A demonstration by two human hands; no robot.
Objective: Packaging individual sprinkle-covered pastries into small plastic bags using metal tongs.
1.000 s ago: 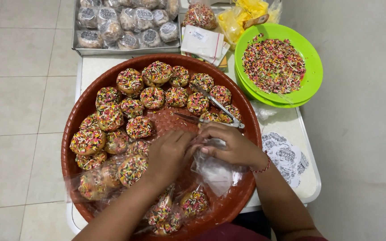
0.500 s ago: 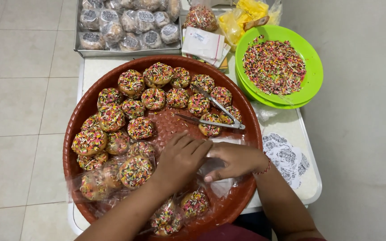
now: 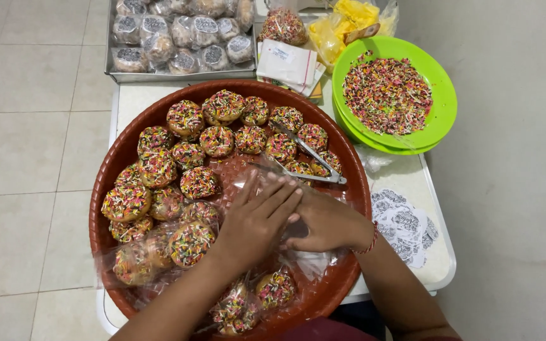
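Note:
A wide brown round tray [image 3: 105, 189] holds several sprinkle-covered donuts [image 3: 198, 182]. My left hand [image 3: 257, 218] lies flat with fingers stretched out, over the tray's middle and across the fingers of my right hand [image 3: 330, 222]. My right hand has a red bracelet at the wrist and grips a clear plastic bag [image 3: 314, 262], which crumples out beneath both hands. Its fingertips are hidden under my left hand. Metal tongs [image 3: 311, 165] rest on the donuts just beyond my hands. Donuts wrapped in clear plastic [image 3: 191, 243] lie along the tray's near side.
A green plate [image 3: 442, 123] of loose sprinkles sits at the right. A metal tray [image 3: 178, 76] of wrapped donuts stands at the back. Round printed stickers [image 3: 406, 221] lie on the white table [image 3: 428, 183]. A yellow bag [image 3: 349, 22] and a paper pack [image 3: 289, 63] are behind.
My left hand has slid right from the wrapped donuts to lie flat over my right hand. The right hand with the plastic bag has drawn down toward the tray's middle.

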